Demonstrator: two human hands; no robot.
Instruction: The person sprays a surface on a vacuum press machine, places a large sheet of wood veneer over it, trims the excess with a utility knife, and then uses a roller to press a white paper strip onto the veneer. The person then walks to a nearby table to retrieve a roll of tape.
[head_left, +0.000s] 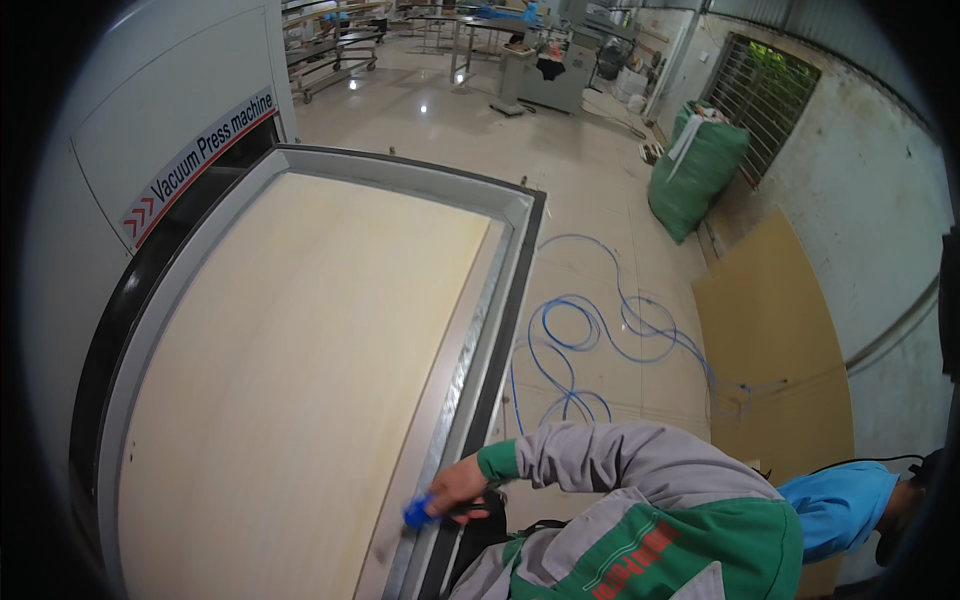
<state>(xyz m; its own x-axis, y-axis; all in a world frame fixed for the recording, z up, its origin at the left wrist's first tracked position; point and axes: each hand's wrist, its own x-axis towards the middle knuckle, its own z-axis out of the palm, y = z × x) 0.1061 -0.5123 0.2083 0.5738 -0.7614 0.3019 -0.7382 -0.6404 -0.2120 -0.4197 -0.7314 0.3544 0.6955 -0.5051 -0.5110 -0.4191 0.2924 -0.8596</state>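
Observation:
Neither my left hand nor my right hand shows. At the lower middle, a hand (462, 488) reaches in from a person in a grey and green jacket (640, 455), who appears to be a co-worker. The fingers are closed around a small blue object (420, 511), too blurred to name. It is held over the near right side of a long metal-framed press tray (340, 165). A large pale board (300, 340) lies flat inside that tray, with a narrow strip along its right edge.
The large grey press machine (170, 90) stands at left. Loops of blue hose (570, 325) lie on the tiled floor. A green sack (700, 165) and a brown board (775, 340) lean by the right wall. Another person in a blue shirt (840, 505) is at lower right.

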